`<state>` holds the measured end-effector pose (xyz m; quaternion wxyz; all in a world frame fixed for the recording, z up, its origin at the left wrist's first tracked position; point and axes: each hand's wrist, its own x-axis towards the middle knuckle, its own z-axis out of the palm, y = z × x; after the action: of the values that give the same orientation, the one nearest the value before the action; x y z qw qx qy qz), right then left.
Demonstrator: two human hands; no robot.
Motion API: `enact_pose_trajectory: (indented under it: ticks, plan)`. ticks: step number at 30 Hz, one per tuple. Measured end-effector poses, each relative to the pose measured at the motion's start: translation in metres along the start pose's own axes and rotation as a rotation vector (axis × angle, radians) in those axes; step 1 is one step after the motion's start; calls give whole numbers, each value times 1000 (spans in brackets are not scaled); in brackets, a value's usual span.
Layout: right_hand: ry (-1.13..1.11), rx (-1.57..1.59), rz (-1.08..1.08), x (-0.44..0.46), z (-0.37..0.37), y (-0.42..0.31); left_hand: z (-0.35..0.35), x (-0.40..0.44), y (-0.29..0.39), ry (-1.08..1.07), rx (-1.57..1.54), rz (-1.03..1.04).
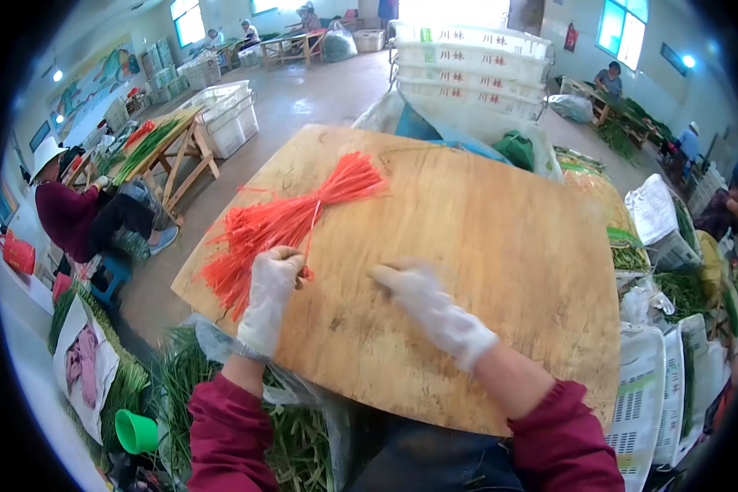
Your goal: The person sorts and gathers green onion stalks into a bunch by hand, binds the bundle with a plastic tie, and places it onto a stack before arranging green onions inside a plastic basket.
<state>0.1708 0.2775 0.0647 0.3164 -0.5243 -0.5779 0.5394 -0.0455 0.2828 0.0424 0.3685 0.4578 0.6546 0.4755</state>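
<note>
A bundle of thin red plastic strips (279, 217) lies on the left part of the wooden tabletop (467, 246), gathered tight near its upper end and fanned out below. My left hand (272, 297), in a whitish glove, rests at the bundle's lower right edge. Its fingers are pinched, and a bit of red strip shows at the fingertips. To the right, my right hand (422, 299), gloved too, is over the bare wood with its fingers toward the left hand. Motion blur smears those fingers, so what they hold, if anything, does not show.
Stacked white crates (471, 70) stand beyond the table. Long green stalks (291, 435) lie below its left front edge, near a green cup (135, 431). White baskets (640, 402) line the right side. At left, a person in a white hat (66, 193) sits by another table.
</note>
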Motion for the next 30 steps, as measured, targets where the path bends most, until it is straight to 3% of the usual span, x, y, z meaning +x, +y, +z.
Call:
enact_pose_trajectory:
  ticks: [2, 5, 9, 11, 14, 15, 20, 22, 24, 26, 27, 29, 30]
  plan:
    - [91, 161, -71, 53, 35, 16, 9, -1, 3, -9, -15, 19]
    - [153, 59, -27, 101, 60, 15, 15, 3, -5, -35, -9, 26]
    - [-45, 234, -13, 115, 71, 11, 18, 2, -9, -105, -3, 58]
    - [-166, 369, 36, 117, 64, 11, 11, 13, -9, 31, 346, 372]
    - [-30, 228, 29, 124, 57, 21, -7, 40, -2, 257, 949, 826]
    - [-17, 228, 22, 122, 56, 22, -8, 53, -11, 230, 1167, 728]
    - [-72, 303, 102, 71, 45, 16, 9, 98, -34, 78, 1239, 501]
    - [-175, 187, 76, 20, 13, 3, 13, 111, -33, 94, 1253, 457]
    - [-120, 196, 49, -23, -25, 11, 15, 114, -29, 79, 1250, 416]
    - [174, 382, 223, -77, -65, -3, 16, 112, -30, 106, 1232, 430]
    - [296, 267, 70, -98, -86, 4, 20, 108, -29, 144, 1234, 457]
    - [459, 333, -18, -140, -128, 13, 24, 96, -26, 219, 1242, 505]
    - [499, 517, 41, -158, -143, 16, 25, 90, -25, 260, 1228, 550]
